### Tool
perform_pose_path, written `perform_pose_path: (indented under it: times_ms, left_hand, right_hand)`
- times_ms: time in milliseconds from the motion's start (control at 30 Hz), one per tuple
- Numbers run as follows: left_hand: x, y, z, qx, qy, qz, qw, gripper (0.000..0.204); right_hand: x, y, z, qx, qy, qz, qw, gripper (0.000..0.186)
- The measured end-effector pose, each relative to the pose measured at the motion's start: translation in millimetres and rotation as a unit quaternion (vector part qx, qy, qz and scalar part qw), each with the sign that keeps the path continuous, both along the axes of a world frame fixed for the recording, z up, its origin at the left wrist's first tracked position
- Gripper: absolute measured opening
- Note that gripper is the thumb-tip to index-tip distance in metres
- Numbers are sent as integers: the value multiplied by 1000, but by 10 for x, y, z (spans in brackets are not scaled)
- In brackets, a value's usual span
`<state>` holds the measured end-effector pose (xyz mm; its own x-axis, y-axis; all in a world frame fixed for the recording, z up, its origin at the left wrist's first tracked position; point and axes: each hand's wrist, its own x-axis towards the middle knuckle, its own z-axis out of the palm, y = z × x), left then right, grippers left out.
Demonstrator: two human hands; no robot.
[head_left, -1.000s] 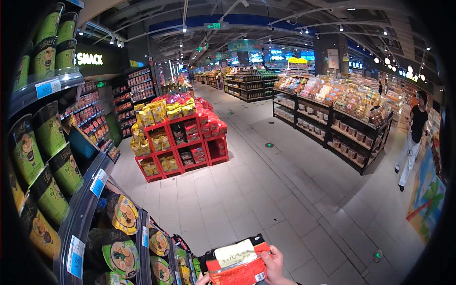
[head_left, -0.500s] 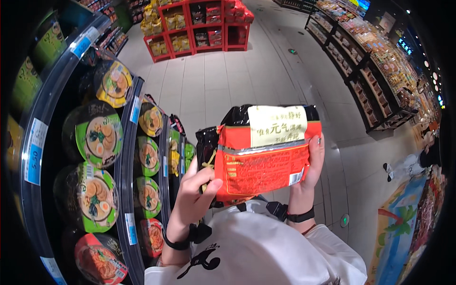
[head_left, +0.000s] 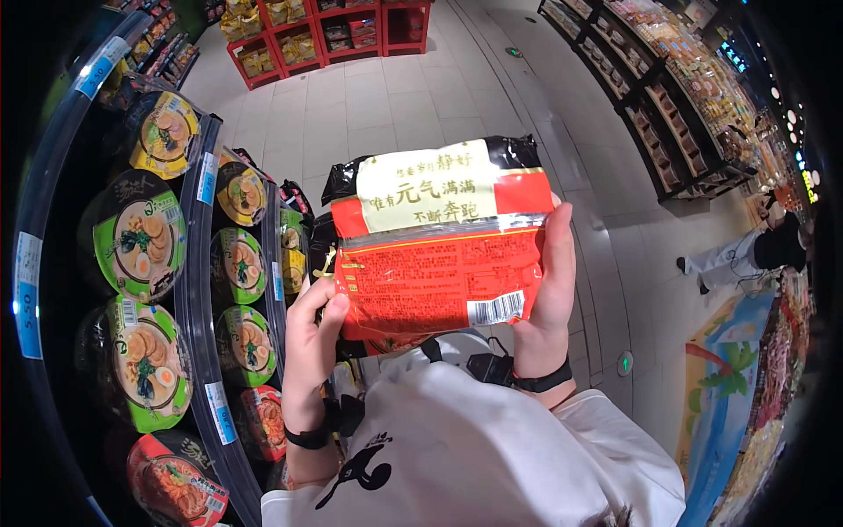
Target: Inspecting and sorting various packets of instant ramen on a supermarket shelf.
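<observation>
Both hands hold a red and black food packet (head_left: 430, 272) in front of my chest. Its printed back faces up, with a barcode at the lower right and a pale yellow panel across the top. My left hand (head_left: 314, 321) grips the lower left corner, thumb on the front and fingers partly behind. At the right edge, my right hand (head_left: 557, 263) is wrapped round the side, its fingers mostly hidden behind the packet. Black straps circle both wrists.
On my left, shelves hold several noodle bowls (head_left: 151, 362) with green, yellow and red lids, behind price tags (head_left: 29, 294). Red cubby shelves (head_left: 406, 28) with packets stand ahead. A black rack (head_left: 654, 145) runs along the right. Beyond it is a person (head_left: 746, 255) in pale trousers.
The packet has moved left and up in view and tilted, so its yellow panel and barcode show more fully. Both hands kept their grip. The surroundings have shifted left and up in view.
</observation>
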<state>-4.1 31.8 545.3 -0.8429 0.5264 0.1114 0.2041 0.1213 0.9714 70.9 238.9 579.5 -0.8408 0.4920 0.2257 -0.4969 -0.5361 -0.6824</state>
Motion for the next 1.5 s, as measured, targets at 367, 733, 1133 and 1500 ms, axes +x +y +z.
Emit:
perform_pose_path:
  times_ms: [367, 733, 1133, 1500]
  left_hand:
    - [9, -64, 118, 52, -42, 28, 997, 25]
    - [-224, -144, 153, 95, -73, 39, 992, 22]
    - [-489, -204, -440, 126, -146, 5, 981, 20]
    - [-409, -334, -368, 57, 86, 158, 982, 23]
  right_hand:
    - [-177, 49, 20, -241, 11, 163, 957, 45]
    - [-321, 33, -3, -223, -18, 211, 952, 40]
    - [-325, -68, -18, 53, -58, 135, 988, 19]
    - [-241, 90, -128, 383, -85, -16, 920, 15]
